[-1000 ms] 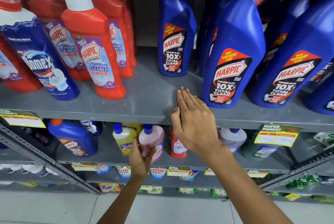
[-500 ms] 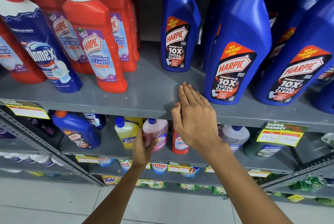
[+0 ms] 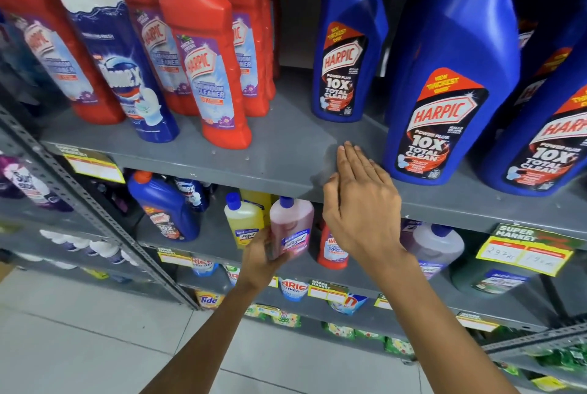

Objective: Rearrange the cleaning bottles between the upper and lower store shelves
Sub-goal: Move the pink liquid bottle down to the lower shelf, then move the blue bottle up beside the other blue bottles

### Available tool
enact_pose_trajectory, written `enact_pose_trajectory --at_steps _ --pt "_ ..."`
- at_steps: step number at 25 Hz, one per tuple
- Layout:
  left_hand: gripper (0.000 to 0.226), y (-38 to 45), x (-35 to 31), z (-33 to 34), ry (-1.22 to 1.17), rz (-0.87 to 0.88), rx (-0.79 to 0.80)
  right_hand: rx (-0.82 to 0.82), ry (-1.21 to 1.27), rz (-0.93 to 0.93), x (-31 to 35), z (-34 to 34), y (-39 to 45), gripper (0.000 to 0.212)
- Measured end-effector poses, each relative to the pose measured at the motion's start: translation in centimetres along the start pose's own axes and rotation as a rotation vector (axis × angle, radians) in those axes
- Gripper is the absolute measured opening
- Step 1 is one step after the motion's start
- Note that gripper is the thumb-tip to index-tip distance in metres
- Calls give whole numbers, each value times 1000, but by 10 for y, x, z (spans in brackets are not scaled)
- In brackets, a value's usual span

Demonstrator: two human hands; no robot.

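Observation:
On the lower shelf stands a pink bottle with a blue cap, and my left hand is closed around its lower part. My right hand lies flat with fingers together on the front edge of the upper grey shelf, holding nothing. Just right of that hand stands a large blue Harpic bottle. A smaller blue Harpic bottle stands behind it. Red Harpic bathroom cleaner bottles and a blue Domex bottle fill the upper shelf's left side.
Beside the pink bottle stand a yellow bottle, a small red bottle, a blue Harpic bottle and a pale purple bottle. Yellow price tags hang on shelf edges. A slanted metal upright crosses at left. Tiled floor lies below.
The view has shifted left and closer. My left hand keeps its hold on the pink bottle and my right hand stays on the upper shelf edge.

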State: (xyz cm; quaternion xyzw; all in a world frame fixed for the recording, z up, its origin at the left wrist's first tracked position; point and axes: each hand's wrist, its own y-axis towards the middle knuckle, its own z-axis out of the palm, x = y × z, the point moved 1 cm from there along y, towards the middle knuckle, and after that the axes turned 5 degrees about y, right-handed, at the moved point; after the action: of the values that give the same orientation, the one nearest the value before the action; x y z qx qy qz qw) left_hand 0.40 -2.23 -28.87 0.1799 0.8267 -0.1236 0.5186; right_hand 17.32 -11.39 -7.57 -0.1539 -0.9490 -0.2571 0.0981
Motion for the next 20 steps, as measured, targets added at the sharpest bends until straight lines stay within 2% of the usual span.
enact_pose_trajectory --at_steps 3,5,8,12,14,16,18,20 --pt "41 -21 14 -25 32 -70 -31 -177 290 -61 15 9 -15 56" --pt "29 -30 31 -51 34 -139 -50 -199 536 -201 40 28 -37 54" --pt "18 -38 62 -106 70 -236 -114 -6 706 -364 89 79 -77 53" --pt "18 -29 101 -189 122 -325 -257 288 736 -156 135 169 -97 59" --pt "26 -13 118 -227 99 -358 -302 382 679 -45 153 217 -97 63" --pt "47 9 122 -254 93 -384 -323 464 611 22 165 260 -93 65" --pt "77 35 123 -273 93 -374 -254 553 545 65 175 300 -84 66" --pt "90 60 124 -281 71 -365 -102 642 471 92 181 334 -75 66"
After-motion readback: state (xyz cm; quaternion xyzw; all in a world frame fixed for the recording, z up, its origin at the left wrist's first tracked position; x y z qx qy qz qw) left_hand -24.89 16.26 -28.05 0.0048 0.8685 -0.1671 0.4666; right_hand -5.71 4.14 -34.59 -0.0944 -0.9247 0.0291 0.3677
